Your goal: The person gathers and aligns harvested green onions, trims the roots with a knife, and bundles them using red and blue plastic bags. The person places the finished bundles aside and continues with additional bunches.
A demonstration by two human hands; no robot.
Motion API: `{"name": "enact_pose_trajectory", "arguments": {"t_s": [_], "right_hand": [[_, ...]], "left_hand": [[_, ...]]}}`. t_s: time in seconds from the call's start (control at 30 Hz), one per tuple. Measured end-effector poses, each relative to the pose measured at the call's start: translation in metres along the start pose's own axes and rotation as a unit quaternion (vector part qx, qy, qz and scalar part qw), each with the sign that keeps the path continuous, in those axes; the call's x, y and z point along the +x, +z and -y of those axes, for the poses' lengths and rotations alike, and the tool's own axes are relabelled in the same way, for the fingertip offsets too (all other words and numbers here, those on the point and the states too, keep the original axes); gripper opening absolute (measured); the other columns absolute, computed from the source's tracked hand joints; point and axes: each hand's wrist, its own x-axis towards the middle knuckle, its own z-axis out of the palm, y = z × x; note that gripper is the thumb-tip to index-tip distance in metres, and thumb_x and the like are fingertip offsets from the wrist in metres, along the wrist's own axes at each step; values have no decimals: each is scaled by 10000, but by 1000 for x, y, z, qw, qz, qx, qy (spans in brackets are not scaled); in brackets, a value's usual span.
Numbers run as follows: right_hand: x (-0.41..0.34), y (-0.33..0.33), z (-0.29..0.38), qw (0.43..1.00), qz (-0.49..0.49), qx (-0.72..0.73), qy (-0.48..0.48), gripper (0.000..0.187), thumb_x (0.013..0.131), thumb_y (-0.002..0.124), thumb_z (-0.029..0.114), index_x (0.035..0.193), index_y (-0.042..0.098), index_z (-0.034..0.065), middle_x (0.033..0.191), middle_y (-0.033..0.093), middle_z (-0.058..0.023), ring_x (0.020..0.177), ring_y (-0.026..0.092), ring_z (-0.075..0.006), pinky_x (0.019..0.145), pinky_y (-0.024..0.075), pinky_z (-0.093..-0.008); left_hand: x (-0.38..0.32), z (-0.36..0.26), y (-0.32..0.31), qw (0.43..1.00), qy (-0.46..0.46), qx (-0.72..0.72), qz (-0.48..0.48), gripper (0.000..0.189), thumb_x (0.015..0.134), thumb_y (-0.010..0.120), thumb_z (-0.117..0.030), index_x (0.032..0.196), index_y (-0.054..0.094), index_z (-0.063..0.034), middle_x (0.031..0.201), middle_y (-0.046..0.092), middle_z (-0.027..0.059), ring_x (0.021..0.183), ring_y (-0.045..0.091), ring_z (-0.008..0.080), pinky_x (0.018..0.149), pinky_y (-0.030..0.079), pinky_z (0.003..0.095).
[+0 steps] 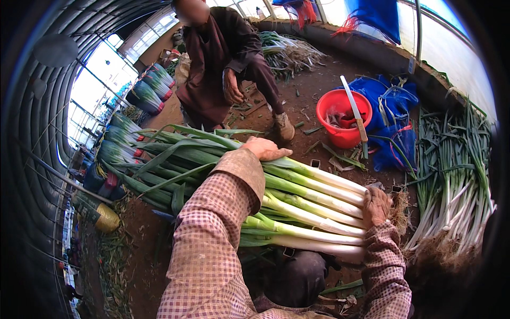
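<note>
A row of leeks [314, 199] lies side by side before me, dark green leaves [171, 159] to the left and white root ends to the right. My left hand [267, 150] grips the far edge of the row, where the stems turn from green to white. Its thumb points right along a stem, while its other fingers are partly hidden. Over the root ends, my right hand [376, 206] is curled against the white shanks. Brown roots [399, 213] stick out beyond that hand. Ends of square metal tubing [315, 164] show around the row.
A person [223, 60] sits opposite. A knife [354, 107] lies across a red bucket [344, 135] beside blue mesh bags [392, 103]. Loose leeks [450, 179] lie at right, others [289, 54] farther back. Tied bundles [145, 97] stand at left. My knee [297, 279] is beneath the row.
</note>
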Motion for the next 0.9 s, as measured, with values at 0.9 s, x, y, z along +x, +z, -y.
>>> {"name": "enact_pose_trajectory", "arguments": {"t_s": [0.9], "right_hand": [[1,5,-2,999,-40,-23,6,315,954,467,356,1135,625,152,1120,606,-88,1120,507,-272,1021,299,-426]], "left_hand": [[-55,90,-16,933,-41,-39,-355,508,967,421,-504,1047,668,-67,1029,680,181,991,637,358,869,476,477]]}}
